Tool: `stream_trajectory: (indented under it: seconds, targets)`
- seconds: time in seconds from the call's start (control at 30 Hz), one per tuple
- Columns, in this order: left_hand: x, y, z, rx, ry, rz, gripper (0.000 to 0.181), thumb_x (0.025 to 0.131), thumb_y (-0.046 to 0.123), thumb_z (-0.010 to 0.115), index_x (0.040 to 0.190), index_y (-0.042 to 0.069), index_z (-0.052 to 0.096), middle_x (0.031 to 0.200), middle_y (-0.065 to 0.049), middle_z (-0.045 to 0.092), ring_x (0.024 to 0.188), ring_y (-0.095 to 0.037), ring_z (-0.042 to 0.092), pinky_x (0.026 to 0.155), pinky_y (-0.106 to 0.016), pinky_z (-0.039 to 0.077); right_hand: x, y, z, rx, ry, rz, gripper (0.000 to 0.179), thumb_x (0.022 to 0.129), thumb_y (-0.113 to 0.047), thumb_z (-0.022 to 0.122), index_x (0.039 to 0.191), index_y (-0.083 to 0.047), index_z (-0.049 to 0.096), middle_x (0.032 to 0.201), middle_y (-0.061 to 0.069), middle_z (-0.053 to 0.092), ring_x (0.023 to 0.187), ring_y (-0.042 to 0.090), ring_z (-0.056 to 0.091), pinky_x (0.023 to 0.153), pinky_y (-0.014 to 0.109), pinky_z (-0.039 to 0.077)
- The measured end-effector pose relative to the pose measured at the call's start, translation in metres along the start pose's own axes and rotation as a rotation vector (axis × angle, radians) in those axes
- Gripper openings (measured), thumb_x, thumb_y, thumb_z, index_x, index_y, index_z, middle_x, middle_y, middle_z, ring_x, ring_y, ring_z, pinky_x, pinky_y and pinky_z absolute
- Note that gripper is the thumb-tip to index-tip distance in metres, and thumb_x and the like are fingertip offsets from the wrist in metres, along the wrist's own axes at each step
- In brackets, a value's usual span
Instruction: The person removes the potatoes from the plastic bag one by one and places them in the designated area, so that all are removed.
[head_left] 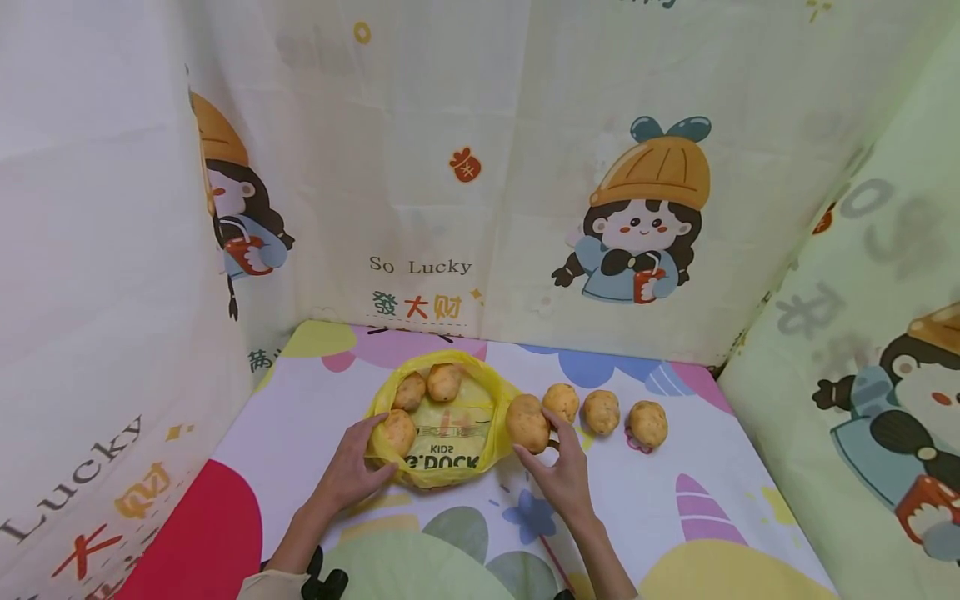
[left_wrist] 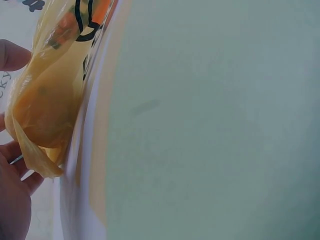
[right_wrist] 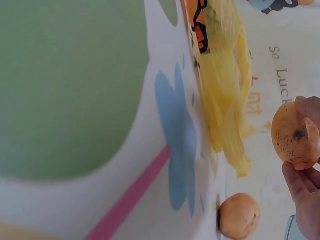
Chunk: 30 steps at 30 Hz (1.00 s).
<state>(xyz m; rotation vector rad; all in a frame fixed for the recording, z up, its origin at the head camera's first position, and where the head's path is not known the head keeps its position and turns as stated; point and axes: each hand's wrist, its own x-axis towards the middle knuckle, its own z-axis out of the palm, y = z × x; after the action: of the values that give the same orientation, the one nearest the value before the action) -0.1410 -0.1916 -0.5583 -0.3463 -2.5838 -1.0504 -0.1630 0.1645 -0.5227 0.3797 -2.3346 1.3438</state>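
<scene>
A yellow plastic bag [head_left: 497,400] stands with its mouth spread wide on the table, printed lettering showing on its inside. Three potatoes [head_left: 445,382] lie in it along the left and back. My left hand [head_left: 352,465] grips the bag's left edge, thumb at the front and fingers at the side, close to the nearest potato [head_left: 397,433]. Just beyond the bag's right edge, my right hand [head_left: 564,477] holds another potato [head_left: 528,423] between thumb and fingers. In the right wrist view this potato [right_wrist: 292,140] is raised above the tabletop and has a dark spot.
Three more potatoes stand in a row to the right of the bag: one [head_left: 561,402] just behind the held potato, one [head_left: 601,412] in the middle and one [head_left: 648,424] at the far end. Printed cloth walls [head_left: 517,250] enclose the patterned table [head_left: 300,450] at the back and sides.
</scene>
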Motion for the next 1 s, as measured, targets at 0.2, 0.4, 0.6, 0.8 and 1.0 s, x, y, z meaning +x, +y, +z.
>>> stream_trajectory:
  seconds: [0.2, 0.4, 0.6, 0.8, 1.0]
  targets:
    - [0.000, 0.001, 0.000, -0.002, 0.003, 0.004, 0.079, 0.079, 0.021, 0.083, 0.146, -0.001, 0.047, 0.140, -0.024, 0.053, 0.130, -0.045, 0.048, 0.106, -0.064, 0.040, -0.009, 0.007, -0.008, -0.013, 0.033, 0.020, 0.075, 0.076, -0.016, 0.092, 0.141, -0.003, 0.056, 0.135, 0.011, 0.061, 0.118, 0.019, 0.058, 0.091, 0.027, 0.055]
    - [0.000, -0.001, 0.001, -0.009, -0.005, -0.008, 0.079, 0.080, 0.021, 0.082, 0.147, 0.000, 0.046, 0.142, -0.024, 0.053, 0.132, -0.045, 0.047, 0.106, -0.064, 0.040, -0.014, 0.014, -0.016, -0.014, 0.069, 0.035, 0.075, 0.074, -0.012, 0.093, 0.138, 0.001, 0.057, 0.135, 0.013, 0.062, 0.117, 0.018, 0.058, 0.088, 0.021, 0.053]
    - [0.000, -0.001, 0.002, -0.010, -0.005, -0.003, 0.079, 0.080, 0.022, 0.082, 0.147, 0.001, 0.046, 0.142, -0.024, 0.053, 0.131, -0.045, 0.047, 0.106, -0.064, 0.040, -0.019, 0.020, -0.022, -0.001, 0.097, 0.065, 0.075, 0.072, -0.008, 0.093, 0.137, 0.004, 0.056, 0.135, 0.016, 0.062, 0.118, 0.020, 0.058, 0.087, 0.013, 0.050]
    - [0.000, 0.000, 0.002, -0.008, -0.007, -0.005, 0.078, 0.080, 0.021, 0.082, 0.147, 0.000, 0.047, 0.141, -0.024, 0.053, 0.131, -0.046, 0.047, 0.106, -0.064, 0.040, -0.022, 0.024, -0.025, -0.021, 0.110, 0.074, 0.074, 0.073, -0.007, 0.092, 0.137, 0.005, 0.056, 0.131, 0.018, 0.063, 0.115, 0.026, 0.060, 0.085, 0.015, 0.052]
    - [0.001, 0.000, 0.002, -0.002, -0.006, -0.003, 0.078, 0.080, 0.022, 0.081, 0.146, -0.001, 0.047, 0.141, -0.024, 0.053, 0.131, -0.046, 0.047, 0.106, -0.064, 0.040, -0.025, 0.028, -0.026, -0.040, 0.098, 0.116, 0.074, 0.074, -0.009, 0.092, 0.138, 0.002, 0.056, 0.131, 0.017, 0.064, 0.112, 0.026, 0.061, 0.084, 0.025, 0.055]
